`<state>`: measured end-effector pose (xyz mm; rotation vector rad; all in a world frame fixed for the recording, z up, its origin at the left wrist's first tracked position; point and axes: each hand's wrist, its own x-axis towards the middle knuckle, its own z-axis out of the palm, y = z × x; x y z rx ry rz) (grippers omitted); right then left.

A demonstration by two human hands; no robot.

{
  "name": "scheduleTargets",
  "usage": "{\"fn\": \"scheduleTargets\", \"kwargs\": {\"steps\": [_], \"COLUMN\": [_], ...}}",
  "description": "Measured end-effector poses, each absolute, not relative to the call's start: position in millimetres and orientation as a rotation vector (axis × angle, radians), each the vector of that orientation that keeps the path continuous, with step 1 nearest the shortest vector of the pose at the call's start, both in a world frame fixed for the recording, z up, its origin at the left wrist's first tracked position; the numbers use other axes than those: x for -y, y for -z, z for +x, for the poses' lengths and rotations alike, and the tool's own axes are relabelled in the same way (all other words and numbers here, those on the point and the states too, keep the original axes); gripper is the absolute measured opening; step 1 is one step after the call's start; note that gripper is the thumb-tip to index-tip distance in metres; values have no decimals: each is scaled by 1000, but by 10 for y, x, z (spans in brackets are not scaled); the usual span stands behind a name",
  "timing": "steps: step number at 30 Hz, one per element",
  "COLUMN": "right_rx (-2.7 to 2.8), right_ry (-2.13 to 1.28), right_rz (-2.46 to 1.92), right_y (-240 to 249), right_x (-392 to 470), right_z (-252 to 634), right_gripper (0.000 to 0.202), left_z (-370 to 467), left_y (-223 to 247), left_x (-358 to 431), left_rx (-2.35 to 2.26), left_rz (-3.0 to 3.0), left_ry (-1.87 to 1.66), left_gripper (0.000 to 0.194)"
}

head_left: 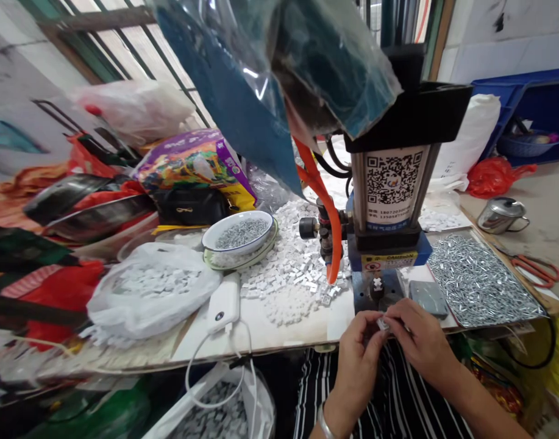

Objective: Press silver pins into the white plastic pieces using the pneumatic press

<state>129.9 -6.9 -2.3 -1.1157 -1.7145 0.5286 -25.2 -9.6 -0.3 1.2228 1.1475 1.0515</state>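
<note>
My left hand pinches a small white plastic piece between thumb and index finger. The fingertips of my right hand close on the same piece from the other side. Both hands are in front of the press, just below its tool tip. Whether a metal pin is at the fingertips is too small to tell. Left of the press lies a heap of white plastic pieces. A tray of metal pins lies to the right.
A bowl of metal pins stands beyond a white power bank with a cable. Left of it is a plastic bag of white pieces. Scissors and a metal cup are at the right. An orange hose hangs beside the press.
</note>
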Motion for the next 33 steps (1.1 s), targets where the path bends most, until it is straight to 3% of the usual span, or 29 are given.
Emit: {"fn": "scheduleTargets", "kwargs": {"steps": [8, 16, 21, 26, 33], "right_rx": [1863, 1662, 1468, 1400, 1505], "right_ry": [-408, -755, -832, -808, -600], "right_rz": [-1043, -1130, -1279, -1309, -1352], "right_y": [101, 81, 42, 59, 149], "right_x": [111, -5, -283, -537, -639], "right_z": [1305, 1461, 1523, 1460, 1392], "right_gripper": [33, 15, 21, 27, 24], "left_z": [-172, -222, -212, -115, -110], "left_y": [-48, -70, -28, 201, 325], "left_x": [61, -171, -615, -817, -803], "left_rx": [-1091, -1111, -1326, -1194, -1077], "left_rz": [992, 1240, 1524, 1373, 1179], "left_ry": [-1165, -1075, -1227, -1098, -1132], "left_gripper": [18, 19, 15, 17, 33]}}
